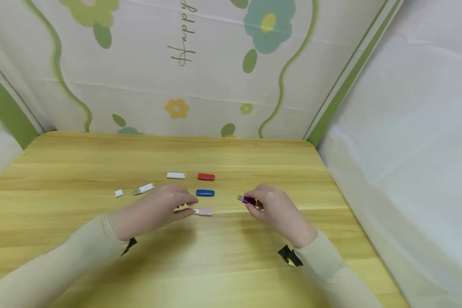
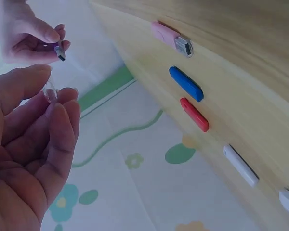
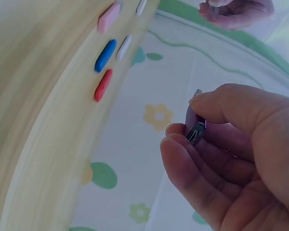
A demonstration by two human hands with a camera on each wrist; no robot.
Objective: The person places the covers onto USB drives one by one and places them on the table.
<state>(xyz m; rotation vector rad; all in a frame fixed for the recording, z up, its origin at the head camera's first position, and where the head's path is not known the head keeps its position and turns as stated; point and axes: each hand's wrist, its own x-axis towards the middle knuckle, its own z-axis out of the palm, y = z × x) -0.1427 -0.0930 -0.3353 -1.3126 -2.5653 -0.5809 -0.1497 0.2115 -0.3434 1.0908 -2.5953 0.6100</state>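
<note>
My left hand (image 1: 158,208) pinches a small clear cap (image 2: 50,93) between thumb and fingers, raised above the table. Held in my right hand (image 1: 275,209) is a purple USB stick (image 1: 249,200), its metal plug bare and pointing left towards the other hand. The cap and the stick are apart. Below the left fingertips in the head view lies a pink USB stick (image 1: 205,212), its metal plug showing in the left wrist view. Just behind it is a blue USB stick (image 1: 205,193), and farther back a red one (image 1: 206,176).
A white USB stick (image 1: 176,175) lies left of the red one. Nearer the left arm, another white stick (image 1: 146,188) has its plug exposed, with a white cap (image 1: 118,193) beside it. A flowered cloth (image 1: 215,77) hangs behind the wooden table (image 1: 262,162).
</note>
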